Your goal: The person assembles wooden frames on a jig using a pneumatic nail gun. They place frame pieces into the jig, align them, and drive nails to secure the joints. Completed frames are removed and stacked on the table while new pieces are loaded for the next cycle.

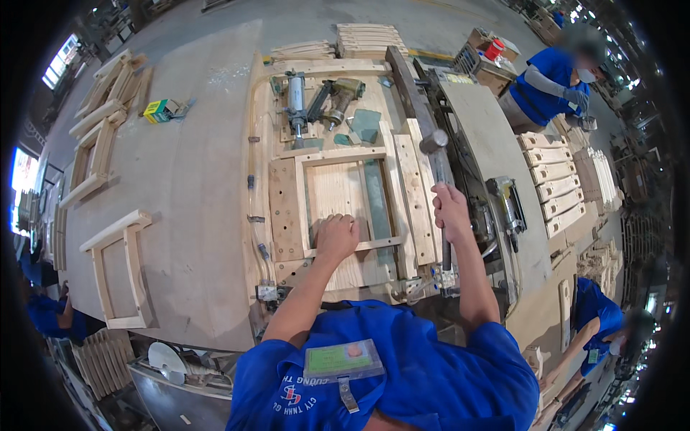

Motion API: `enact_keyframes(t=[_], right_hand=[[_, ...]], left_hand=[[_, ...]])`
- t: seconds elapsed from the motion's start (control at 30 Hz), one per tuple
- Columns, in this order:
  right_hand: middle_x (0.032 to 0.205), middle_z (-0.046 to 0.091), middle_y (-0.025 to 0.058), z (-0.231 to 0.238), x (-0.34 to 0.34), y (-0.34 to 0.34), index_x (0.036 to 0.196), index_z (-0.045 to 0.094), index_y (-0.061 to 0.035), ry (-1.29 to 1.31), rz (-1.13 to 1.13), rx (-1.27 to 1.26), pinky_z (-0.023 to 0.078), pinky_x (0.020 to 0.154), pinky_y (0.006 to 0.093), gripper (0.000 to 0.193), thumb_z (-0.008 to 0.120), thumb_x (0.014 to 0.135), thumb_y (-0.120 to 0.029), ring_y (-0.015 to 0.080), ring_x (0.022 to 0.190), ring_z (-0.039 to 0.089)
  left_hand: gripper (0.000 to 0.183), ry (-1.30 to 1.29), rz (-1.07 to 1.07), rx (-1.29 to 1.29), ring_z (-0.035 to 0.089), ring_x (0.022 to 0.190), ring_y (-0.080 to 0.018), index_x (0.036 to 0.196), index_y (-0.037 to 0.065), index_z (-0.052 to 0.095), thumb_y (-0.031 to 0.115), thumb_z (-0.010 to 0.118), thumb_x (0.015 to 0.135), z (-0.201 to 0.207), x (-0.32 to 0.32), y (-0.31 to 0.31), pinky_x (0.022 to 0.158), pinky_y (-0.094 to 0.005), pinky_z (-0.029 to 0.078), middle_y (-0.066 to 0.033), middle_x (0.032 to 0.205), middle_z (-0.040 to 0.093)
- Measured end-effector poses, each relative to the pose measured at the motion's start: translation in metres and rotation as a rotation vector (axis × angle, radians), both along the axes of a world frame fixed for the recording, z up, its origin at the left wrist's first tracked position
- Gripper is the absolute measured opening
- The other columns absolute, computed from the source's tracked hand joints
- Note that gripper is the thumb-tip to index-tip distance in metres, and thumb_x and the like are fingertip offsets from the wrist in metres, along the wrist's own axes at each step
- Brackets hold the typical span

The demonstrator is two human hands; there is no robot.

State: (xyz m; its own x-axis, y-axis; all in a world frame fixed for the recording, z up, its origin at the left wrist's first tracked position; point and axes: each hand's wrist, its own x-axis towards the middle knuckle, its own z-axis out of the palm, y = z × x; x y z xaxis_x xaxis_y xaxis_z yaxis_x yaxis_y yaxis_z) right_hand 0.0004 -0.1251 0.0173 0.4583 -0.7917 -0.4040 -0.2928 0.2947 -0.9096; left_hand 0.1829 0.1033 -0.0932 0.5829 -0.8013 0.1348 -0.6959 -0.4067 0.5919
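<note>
A light wooden frame (345, 154) lies in a jig in front of me, over wooden boards and green sheet. My left hand (338, 235) is closed, fingers curled, over the frame's near rail; whatever it grips is hidden beneath it. In my right hand (451, 208) is a hammer (433, 141), held by its dark handle with the metal head pointing away from me. The hammer is at the right of the frame, above the jig's right side. A drilled wooden block (284, 208) borders the frame on its left.
Beyond the frame lie a nail gun (343, 99) and an air cylinder (296, 100). Assembled frames (133, 269) and a green-yellow box (157, 110) occupy the left tabletop. Another nail gun (509, 205) lies at right. Co-workers in blue stand at both sides, one (550, 86) beside stacked slats.
</note>
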Motion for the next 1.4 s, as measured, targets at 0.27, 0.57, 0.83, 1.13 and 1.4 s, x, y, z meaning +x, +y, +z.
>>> enact_keyframes(t=[0.27,0.57,0.83,1.13,1.4], right_hand=[[0.067,0.044,-0.0006,0.151,-0.053,0.099,0.102,0.050,-0.0062,-0.554,-0.021,-0.708,0.033,0.041,0.0231,0.042,0.048,0.114,-0.047,0.0064,0.048,0.039],[0.077,0.052,0.0083,-0.018,-0.104,0.166,0.094,0.058,-0.0026,0.310,0.236,-0.400,0.047,0.066,0.0393,0.036,0.048,0.112,-0.032,0.0194,0.068,0.053],[0.062,0.046,-0.0018,0.203,0.051,0.070,0.091,0.055,-0.0056,-0.559,-0.164,-0.752,0.033,0.045,0.0246,0.047,0.036,0.118,-0.039,0.0067,0.048,0.038],[0.071,0.054,0.0112,-0.062,0.086,0.012,0.090,0.057,-0.0059,0.344,0.012,-0.399,0.042,0.055,0.0425,0.046,0.042,0.114,-0.043,0.0261,0.062,0.054],[0.063,0.044,-0.0048,0.106,0.102,0.012,0.091,0.054,-0.0120,-0.371,0.069,-0.477,0.029,0.040,0.0201,0.043,0.043,0.116,-0.045,0.0032,0.045,0.037]], left_hand=[[0.026,0.034,-0.056,0.011,0.068,0.093,-0.0386,0.097,0.005,0.076,0.027,0.064,0.100,0.005,0.002,0.003,0.087,-0.0511,0.052,-0.0169,0.092,0.074],[0.029,0.027,-0.092,0.138,0.069,0.093,-0.0394,0.098,0.005,0.077,0.030,0.062,0.102,0.007,0.006,-0.006,0.087,-0.0515,0.052,-0.0187,0.094,0.075],[0.031,0.087,-0.043,0.031,0.069,0.095,-0.0385,0.097,0.005,0.076,0.032,0.062,0.101,0.004,0.004,0.010,0.090,-0.0508,0.053,-0.0183,0.093,0.075],[0.028,0.086,-0.116,0.060,0.069,0.099,-0.0405,0.104,0.001,0.075,0.026,0.064,0.097,0.011,-0.004,-0.003,0.090,-0.0512,0.054,-0.0225,0.101,0.075],[0.029,0.079,-0.024,0.249,0.070,0.102,-0.0377,0.107,0.004,0.076,0.030,0.063,0.100,0.009,0.007,0.006,0.093,-0.0493,0.054,-0.0203,0.103,0.076]])
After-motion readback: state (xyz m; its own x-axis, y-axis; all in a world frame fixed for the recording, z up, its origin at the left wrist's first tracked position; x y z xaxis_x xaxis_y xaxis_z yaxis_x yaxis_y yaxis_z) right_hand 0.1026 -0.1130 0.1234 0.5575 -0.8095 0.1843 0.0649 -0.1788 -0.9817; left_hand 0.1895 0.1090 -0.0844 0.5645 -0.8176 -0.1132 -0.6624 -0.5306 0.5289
